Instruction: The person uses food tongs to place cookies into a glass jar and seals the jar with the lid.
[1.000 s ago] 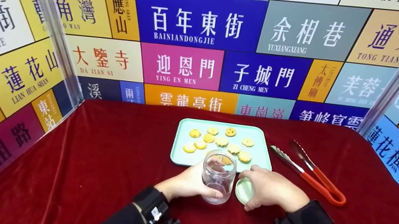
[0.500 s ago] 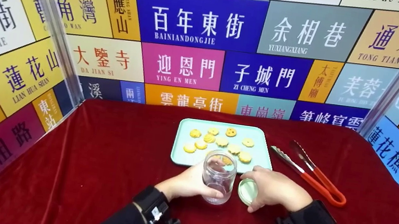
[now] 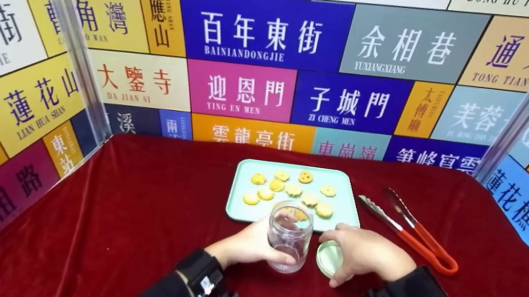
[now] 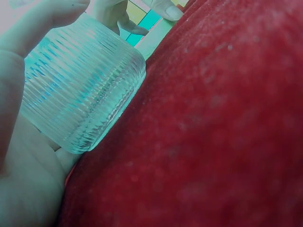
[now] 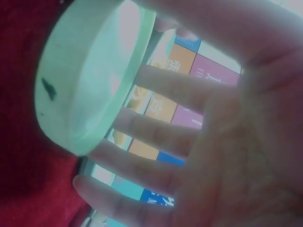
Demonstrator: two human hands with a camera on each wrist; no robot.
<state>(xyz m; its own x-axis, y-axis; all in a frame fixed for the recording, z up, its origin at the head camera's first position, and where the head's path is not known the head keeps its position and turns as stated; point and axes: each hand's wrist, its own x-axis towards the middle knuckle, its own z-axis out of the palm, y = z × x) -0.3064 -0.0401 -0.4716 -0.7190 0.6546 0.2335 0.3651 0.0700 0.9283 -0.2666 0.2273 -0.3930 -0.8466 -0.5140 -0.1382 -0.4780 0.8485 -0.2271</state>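
My left hand (image 3: 248, 242) grips a clear glass jar (image 3: 288, 242) around its side, thumb at the front. The jar stands upright and uncapped on the red cloth; its ribbed wall (image 4: 90, 85) fills much of the left wrist view. Just right of the jar, my right hand (image 3: 366, 253) holds a pale green lid (image 3: 329, 258) at its edge between thumb and fingers. The lid is tilted, and a dark mark shows on its rim (image 5: 54, 90) in the right wrist view. Whether the lid touches the cloth is hard to tell.
Behind the jar lies a mint green tray (image 3: 238, 209) with several cookies (image 3: 294, 189) on it. Metal tongs (image 3: 418, 235) with red handles lie spread at the right. Red cloth (image 3: 143, 204) covers the table, and panels with printed signs (image 3: 265, 29) stand around it.
My right hand and the lid have shifted slightly to the right, away from the jar, and a little nearer to me. The left hand keeps its grip on the jar in the same spot.
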